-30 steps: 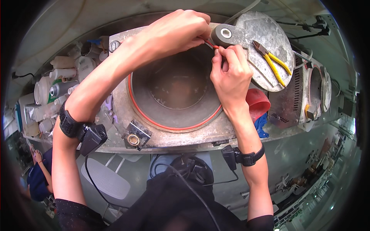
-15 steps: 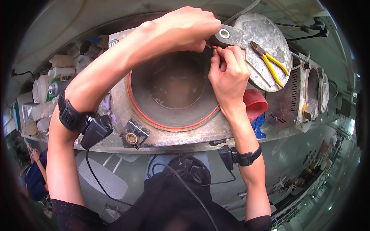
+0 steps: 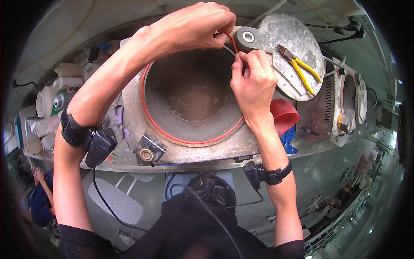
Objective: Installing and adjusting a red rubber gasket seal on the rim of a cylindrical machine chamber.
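Note:
A red rubber sealing ring (image 3: pixel 181 139) runs round the rim of a deep round metal chamber (image 3: pixel 195 126). At the chamber's far right, a bit of that red ring stands raised between my hands. My left hand (image 3: pixel 206 25) reaches across the far side and pinches it. My right hand (image 3: pixel 254 80) is closed on it slightly nearer, with thumb and forefinger together. Right beside both hands is the hinge arm of the round metal lid (image 3: pixel 269 32), swung open. Yellow-handled cutting pliers (image 3: pixel 301 71) lie on the lid.
Left of the chamber are several white bottles and jars (image 3: pixel 45 101) and purple-handled scissors (image 3: pixel 119 115). A dark square plate with a brass ring (image 3: pixel 147 154) sits on the near bench edge. Right are a red cup (image 3: pixel 284 114), a blue cloth (image 3: pixel 289 140) and another metal machine (image 3: pixel 321 116).
My left hand has moved left and a little away, apart from my right hand. More of the raised red ring now shows between them. My right hand has barely shifted.

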`<state>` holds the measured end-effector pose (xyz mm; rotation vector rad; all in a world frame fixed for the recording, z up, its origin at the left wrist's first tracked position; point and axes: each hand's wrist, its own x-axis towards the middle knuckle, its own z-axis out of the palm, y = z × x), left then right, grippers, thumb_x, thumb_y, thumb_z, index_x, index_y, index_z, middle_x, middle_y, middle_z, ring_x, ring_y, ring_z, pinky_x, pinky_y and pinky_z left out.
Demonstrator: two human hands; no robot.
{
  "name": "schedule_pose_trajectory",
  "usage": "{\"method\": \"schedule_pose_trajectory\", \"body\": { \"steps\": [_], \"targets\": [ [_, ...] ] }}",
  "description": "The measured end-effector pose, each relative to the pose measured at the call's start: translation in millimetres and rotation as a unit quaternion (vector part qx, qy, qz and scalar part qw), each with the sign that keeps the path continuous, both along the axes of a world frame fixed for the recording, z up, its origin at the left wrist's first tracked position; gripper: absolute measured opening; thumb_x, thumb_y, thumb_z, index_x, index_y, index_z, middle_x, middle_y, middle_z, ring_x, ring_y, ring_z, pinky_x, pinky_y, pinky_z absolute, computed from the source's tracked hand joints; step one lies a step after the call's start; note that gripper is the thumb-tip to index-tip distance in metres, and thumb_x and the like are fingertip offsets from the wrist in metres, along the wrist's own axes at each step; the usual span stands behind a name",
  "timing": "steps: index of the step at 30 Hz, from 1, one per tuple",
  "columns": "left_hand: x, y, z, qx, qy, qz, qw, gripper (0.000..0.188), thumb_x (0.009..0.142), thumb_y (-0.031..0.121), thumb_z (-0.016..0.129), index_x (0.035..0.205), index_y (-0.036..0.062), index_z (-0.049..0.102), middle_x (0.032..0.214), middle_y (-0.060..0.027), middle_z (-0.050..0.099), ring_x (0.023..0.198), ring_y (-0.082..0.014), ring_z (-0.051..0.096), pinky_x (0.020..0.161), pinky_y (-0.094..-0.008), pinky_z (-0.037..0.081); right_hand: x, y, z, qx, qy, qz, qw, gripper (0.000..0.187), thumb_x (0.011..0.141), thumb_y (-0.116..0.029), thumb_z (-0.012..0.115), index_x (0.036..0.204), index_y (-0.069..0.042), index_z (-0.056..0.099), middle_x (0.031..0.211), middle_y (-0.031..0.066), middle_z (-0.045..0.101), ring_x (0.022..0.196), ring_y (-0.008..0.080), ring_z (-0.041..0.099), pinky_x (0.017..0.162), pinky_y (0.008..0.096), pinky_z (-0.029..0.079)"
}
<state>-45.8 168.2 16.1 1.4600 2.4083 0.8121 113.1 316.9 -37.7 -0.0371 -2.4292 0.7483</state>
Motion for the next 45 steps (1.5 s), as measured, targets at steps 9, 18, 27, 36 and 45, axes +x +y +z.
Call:
{"method": "schedule_pose_trajectory", "body": {
  "steps": [9,18,27,36,45],
  "targets": [
    [3,-8,-20,0.109,0.061,-0.049,0.991,0.017,0.09,0.007,0.077,0.106,0.0005,0.076,0.095,-0.0136,0.071,0.082,-0.0337,0.07,0.073,-0.0413,0.055,0,1,1,-0.01,-0.006,0.005,1.0,0.01,0.087,0.001,0.073,0.097,0.001,0.069,0.094,0.0148,0.066,0.077,0.0373,0.07,0.068,0.0457,0.056],
    [21,-11,-31,0.149,0.089,-0.017,0.985,0.017,0.089,0.006,0.078,0.106,0.0031,0.078,0.094,-0.0094,0.071,0.082,-0.0314,0.071,0.072,-0.0396,0.056,0,0,5,-0.059,-0.017,-0.012,0.998,0.008,0.09,0.001,0.073,0.098,0.0,0.073,0.092,0.0147,0.069,0.077,0.0352,0.071,0.068,0.0435,0.057],
    [30,-13,-31,0.141,0.11,0.04,0.983,0.017,0.088,0.005,0.077,0.106,0.0051,0.078,0.095,-0.0091,0.068,0.085,-0.0319,0.069,0.073,-0.0414,0.056,-4,-5,3,-0.03,0.012,-0.025,0.999,0.008,0.09,0.001,0.076,0.098,0.002,0.076,0.082,0.0082,0.068,0.059,0.0159,0.057,0.057,0.0318,0.048],
    [36,-11,-35,0.137,0.19,0.022,0.972,0.018,0.088,0.006,0.078,0.107,0.005,0.078,0.093,-0.0101,0.067,0.085,-0.032,0.067,0.074,-0.0421,0.056,-8,-7,5,-0.035,-0.014,-0.022,0.999,0.008,0.088,-0.001,0.074,0.096,-0.001,0.075,0.093,0.0124,0.072,0.076,0.0344,0.072,0.067,0.0427,0.059],
    [30,-12,-42,0.197,0.16,0.023,0.967,0.021,0.087,0.005,0.078,0.108,0.0055,0.078,0.087,-0.0107,0.067,0.082,-0.0314,0.068,0.071,-0.0421,0.056,-15,-9,1,-0.067,-0.004,-0.006,0.998,0.006,0.088,-0.002,0.072,0.094,0.0,0.074,0.089,0.014,0.071,0.074,0.0356,0.072,0.065,0.0432,0.058]
  ]
}}
